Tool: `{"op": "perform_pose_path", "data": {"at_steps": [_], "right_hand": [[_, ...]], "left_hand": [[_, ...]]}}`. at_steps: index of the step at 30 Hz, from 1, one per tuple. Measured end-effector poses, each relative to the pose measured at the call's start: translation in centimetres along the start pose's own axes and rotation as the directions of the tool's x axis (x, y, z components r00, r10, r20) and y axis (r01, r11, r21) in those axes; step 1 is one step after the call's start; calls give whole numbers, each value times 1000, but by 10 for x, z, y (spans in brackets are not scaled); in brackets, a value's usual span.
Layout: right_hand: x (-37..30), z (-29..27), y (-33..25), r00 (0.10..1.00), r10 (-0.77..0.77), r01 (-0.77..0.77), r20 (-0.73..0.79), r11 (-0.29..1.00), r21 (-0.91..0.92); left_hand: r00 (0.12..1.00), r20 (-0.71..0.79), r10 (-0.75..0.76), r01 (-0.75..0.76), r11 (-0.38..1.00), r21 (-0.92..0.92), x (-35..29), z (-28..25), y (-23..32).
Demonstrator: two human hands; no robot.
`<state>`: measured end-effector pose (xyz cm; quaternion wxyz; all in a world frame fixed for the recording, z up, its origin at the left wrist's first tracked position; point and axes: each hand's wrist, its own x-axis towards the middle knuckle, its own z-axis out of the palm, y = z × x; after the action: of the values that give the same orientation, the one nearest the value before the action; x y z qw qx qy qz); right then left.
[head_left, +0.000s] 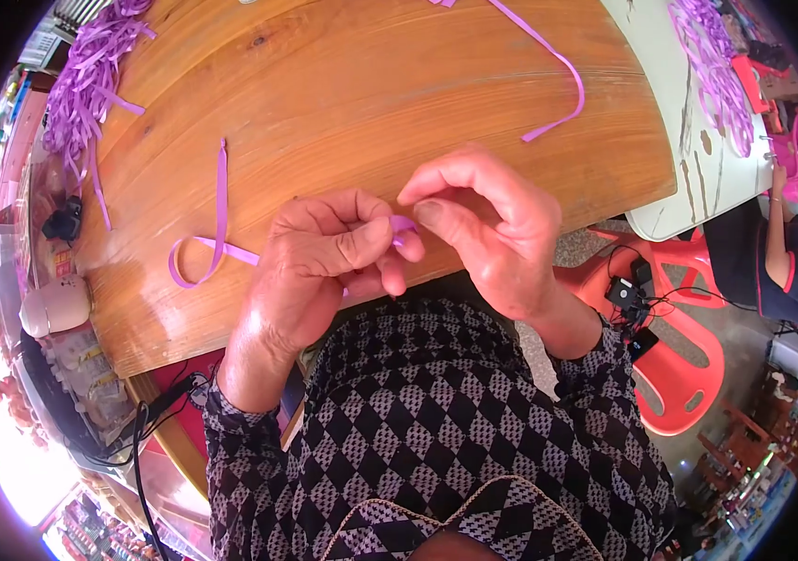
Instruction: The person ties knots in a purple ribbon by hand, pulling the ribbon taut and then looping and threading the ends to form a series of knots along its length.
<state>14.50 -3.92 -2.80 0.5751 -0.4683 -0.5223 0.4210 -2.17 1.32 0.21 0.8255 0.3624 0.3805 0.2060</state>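
Observation:
A narrow purple ribbon (403, 224) is pinched between the thumb and fingers of my left hand (324, 248), a short folded bit of it showing past the thumb tip. To the left of that hand, a length of purple ribbon (221, 206) lies in a loop on the table and runs under the wrist; whether both are one piece is hidden. My right hand (502, 229) hovers just right of the held ribbon. Its thumb and forefinger curve toward each other with a small gap, and nothing shows between them.
The wooden table (324, 103) carries a heap of purple ribbons (91, 79) at far left and a loose ribbon strip (572, 79) at far right. More ribbons (712, 70) hang over a white tabletop (698, 178). An orange stool (679, 374) holding cabled devices stands at right, near another person's arm (776, 229).

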Motion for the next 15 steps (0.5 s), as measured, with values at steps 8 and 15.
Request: {"op": "perform_pose_path", "data": {"at_steps": [8, 15], "right_hand": [[-4, -1, 0, 918, -397, 360, -10, 844, -397], [0, 2, 2, 887, -462, 409, -8, 794, -450]], "left_hand": [[989, -136, 65, -69, 997, -22, 3, 12, -5], [978, -123, 168, -173, 985, -27, 4, 15, -8]]}}
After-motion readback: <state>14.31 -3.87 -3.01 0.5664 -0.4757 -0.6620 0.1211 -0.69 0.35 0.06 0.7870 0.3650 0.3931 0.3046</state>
